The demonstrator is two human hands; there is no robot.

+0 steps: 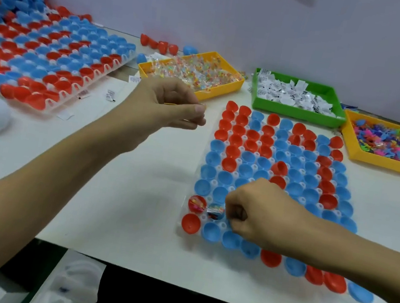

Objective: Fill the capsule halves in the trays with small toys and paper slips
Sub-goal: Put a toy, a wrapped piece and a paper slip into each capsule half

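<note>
A clear tray point(182, 234) of red and blue capsule halves lies before me on the white table. Two halves at its near left hold toy packets: a red one point(196, 203) and a blue one point(215, 211). My right hand point(260, 212) hovers over the tray's near left part with fingers curled; what it holds is hidden. My left hand point(166, 110) hangs in the air left of the tray, near the yellow bin of wrapped toys point(218, 92), with thumb and fingers pinched together on something thin that I cannot make out.
A green bin of paper slips point(328, 118) and a yellow bin of colourful plastic toys point(363, 160) stand behind the tray. Stacked trays of capsule halves point(46, 58) fill the left side. Loose capsule halves point(162, 46) lie by the wall. The table's front edge is close.
</note>
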